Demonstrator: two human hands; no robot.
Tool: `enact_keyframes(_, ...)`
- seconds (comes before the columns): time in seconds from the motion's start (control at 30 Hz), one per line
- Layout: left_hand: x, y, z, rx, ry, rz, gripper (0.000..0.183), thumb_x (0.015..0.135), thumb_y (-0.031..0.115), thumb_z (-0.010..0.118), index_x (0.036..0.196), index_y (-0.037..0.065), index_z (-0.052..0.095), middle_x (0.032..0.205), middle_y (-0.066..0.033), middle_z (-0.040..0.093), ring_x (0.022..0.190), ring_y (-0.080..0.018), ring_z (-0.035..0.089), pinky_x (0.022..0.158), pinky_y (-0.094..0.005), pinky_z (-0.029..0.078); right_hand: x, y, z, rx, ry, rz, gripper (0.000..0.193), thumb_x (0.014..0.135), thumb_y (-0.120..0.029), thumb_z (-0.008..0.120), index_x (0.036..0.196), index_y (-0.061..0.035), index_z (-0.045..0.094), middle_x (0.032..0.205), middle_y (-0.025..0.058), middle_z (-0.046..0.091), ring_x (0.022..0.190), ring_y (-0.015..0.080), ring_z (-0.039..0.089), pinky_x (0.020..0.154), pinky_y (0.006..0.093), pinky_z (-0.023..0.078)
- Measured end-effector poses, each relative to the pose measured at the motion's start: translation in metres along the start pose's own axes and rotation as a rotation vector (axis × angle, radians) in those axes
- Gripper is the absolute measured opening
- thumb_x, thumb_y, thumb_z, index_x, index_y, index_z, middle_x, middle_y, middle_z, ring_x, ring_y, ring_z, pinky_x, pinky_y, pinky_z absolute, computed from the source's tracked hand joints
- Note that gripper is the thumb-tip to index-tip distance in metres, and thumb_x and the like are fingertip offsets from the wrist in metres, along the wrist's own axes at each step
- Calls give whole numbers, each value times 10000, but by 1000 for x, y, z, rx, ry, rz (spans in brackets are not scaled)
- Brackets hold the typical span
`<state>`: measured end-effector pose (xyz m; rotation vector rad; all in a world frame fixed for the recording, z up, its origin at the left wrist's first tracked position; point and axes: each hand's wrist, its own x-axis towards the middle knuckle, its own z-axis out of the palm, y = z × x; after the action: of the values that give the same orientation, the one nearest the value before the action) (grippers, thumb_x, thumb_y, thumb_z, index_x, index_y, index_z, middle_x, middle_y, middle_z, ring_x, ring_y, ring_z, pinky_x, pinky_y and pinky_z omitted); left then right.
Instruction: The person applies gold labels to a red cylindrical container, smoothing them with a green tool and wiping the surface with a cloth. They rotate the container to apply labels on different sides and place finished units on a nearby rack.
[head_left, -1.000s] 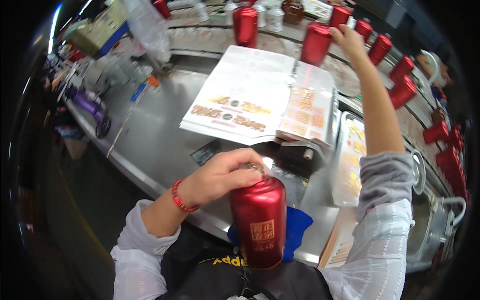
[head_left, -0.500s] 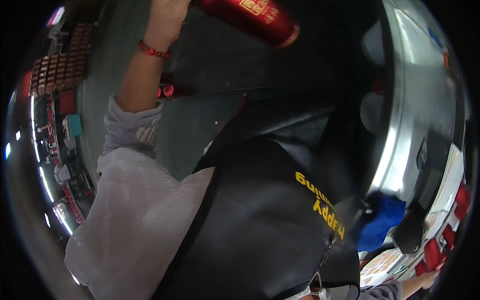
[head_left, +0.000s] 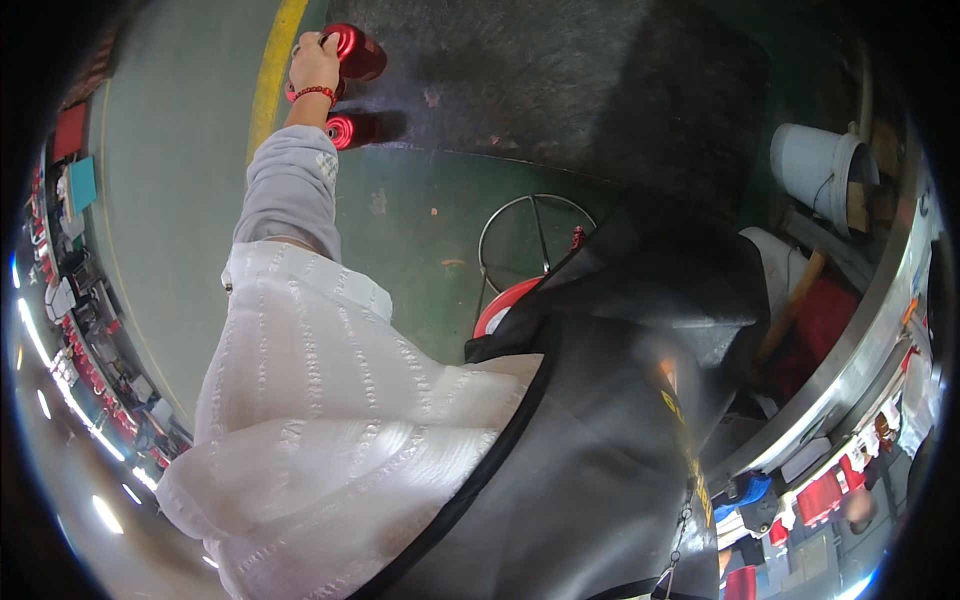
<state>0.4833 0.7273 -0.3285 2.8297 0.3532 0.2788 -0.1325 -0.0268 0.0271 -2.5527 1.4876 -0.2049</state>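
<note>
Reaching out to the far left, my left hand (head_left: 314,66) has its fingers closed around the end of a shiny red metal canister (head_left: 366,57). A red bead bracelet (head_left: 316,92) circles that wrist. Just below the held canister, a second red canister (head_left: 344,131) is on the dark floor mat (head_left: 480,70), near its edge. Part of another red round piece shows beside my wrist, mostly covered by the hand. Neither my right hand nor its forearm can be made out.
A stool with a metal ring (head_left: 537,198) is beside my black apron (head_left: 600,420). At right are a white bucket (head_left: 812,170) and a metal-edged workbench (head_left: 850,365). A yellow line (head_left: 272,80) runs along the green floor.
My left hand has carried the red canister away from me, down to the mat beside the other red canisters. My view has shifted, and my right forearm has dropped out of it.
</note>
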Motion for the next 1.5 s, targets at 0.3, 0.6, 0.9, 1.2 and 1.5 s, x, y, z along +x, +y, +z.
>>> enact_keyframes(0.3, -27, -113, 87, 165, -191, -458, 542, 957, 483, 625, 1259, 34, 610, 1196, -221, 703, 1122, -392, 677, 943, -506, 528, 59, -17, -71, -19, 122, 112, 417, 1010, -331, 596, 1214, 26, 663, 1122, 194, 700, 1011, 274, 689, 860, 375, 549)
enact_keyframes(0.6, -36, -48, 82, 289, -243, -552, 592, 959, 550, 580, 1292, 60, 604, 1307, -193, 662, 1179, -337, 657, 987, -554, 453, 50, 3, -161, 19, 310, 191, 375, 1025, -272, 594, 1231, 35, 656, 1122, 171, 701, 1000, 237, 690, 866, 346, 549)
enact_keyframes(0.9, -82, 123, 112, -50, -8, 255, 589, 941, 329, 685, 1394, 1, 502, 1408, -234, 545, 1358, -406, 467, 1134, -491, 367, -26, 86, -288, 397, 590, 238, 335, 1041, -213, 592, 1248, 44, 649, 1122, 149, 701, 988, 200, 691, 872, 317, 549)
enact_keyframes(1.2, -407, 641, -165, -1503, -1601, 1222, 388, 1042, 114, 563, 1395, -33, 493, 1304, -126, 633, 1190, -203, 629, 1014, -309, 493, -57, 34, -192, 913, 619, 196, 344, 1033, -266, 607, 1230, 10, 663, 1049, 104, 715, 926, 162, 686, 813, 281, 552)
enact_keyframes(1.5, -621, 740, -254, -779, -2467, 1232, 1012, 854, 486, 778, 1500, -101, 265, 1382, -263, 516, 1246, -291, 566, 1029, -379, 493, -21, 46, -56, 1315, 518, 784, 528, 1057, -520, 485, 1116, -32, 681, 1080, 136, 694, 1004, 190, 639, 926, 346, 512)
